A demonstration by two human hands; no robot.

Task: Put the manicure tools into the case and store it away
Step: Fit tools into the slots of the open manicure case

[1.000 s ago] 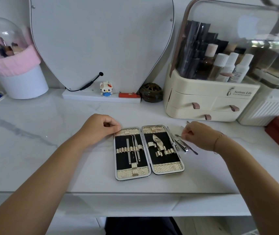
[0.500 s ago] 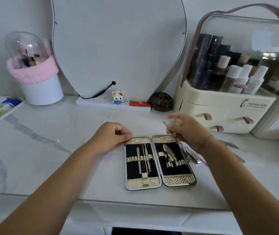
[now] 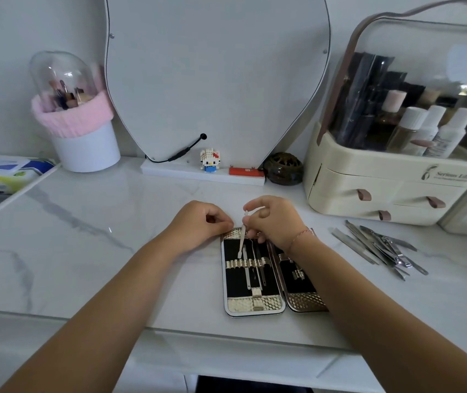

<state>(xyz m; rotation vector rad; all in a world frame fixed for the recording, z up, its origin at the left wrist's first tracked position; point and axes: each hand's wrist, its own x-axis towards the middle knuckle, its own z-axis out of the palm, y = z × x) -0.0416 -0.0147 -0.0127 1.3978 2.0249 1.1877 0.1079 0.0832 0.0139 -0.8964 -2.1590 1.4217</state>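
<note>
Pinching a thin tool [image 3: 242,239], right hand [image 3: 276,219] grip is holding it tip-down over the open case [image 3: 255,306], left half. Left hand [image 3: 198,222] is curling against the case's top corner, grip unclear. Loose tools [image 3: 379,248] are lying on the worktop [image 3: 99,251].

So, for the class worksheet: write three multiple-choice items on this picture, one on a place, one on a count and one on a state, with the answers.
1. Where do the loose tools lie relative to the case?
A. to its left B. to its right C. inside it
2. How many pull tabs show on the cream organiser?
A. one B. five C. three
3. How is the case?
A. open and flat B. shut C. standing on edge

Answers: 1 B, they lie piled on the counter to the right of the case; 2 C, three brown tabs show on its drawers; 3 A, both halves lie open while the right hand pinches a thin tool over the left half.
</note>
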